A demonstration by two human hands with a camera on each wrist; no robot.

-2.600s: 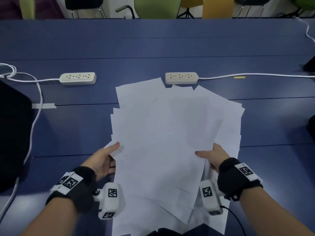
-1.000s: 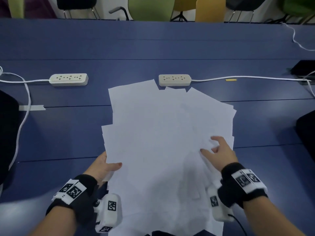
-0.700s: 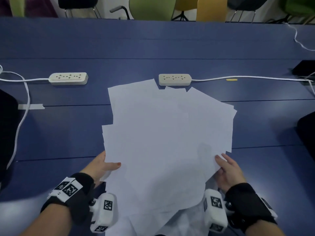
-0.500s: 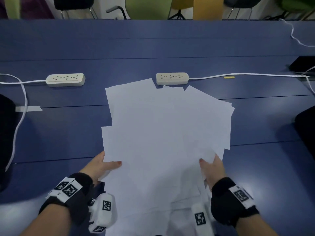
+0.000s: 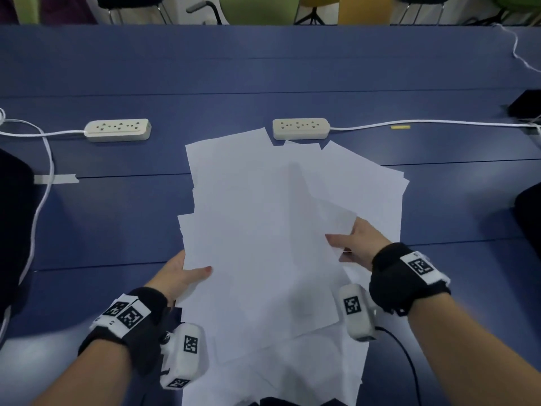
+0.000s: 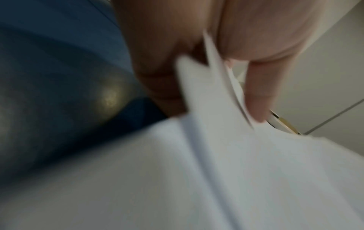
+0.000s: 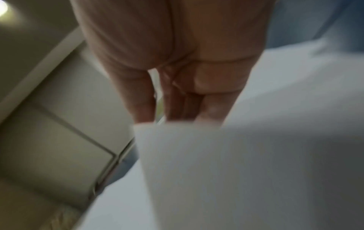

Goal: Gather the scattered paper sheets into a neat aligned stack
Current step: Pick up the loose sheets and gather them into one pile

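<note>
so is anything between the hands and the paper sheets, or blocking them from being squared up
Nothing visible. The left hand and right hand already grip the fanned white paper sheets at opposite edges. The nearest white power strip lies just beyond their far corners.

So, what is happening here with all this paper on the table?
A person is gathering loose white paper sheets on a blue table. The left hand pinches the left edge of the pile, thumb on top. The right hand grips sheets at the right side. The sheets are fanned out at different angles, not yet aligned. Two power strips lie beyond the pile.
</note>
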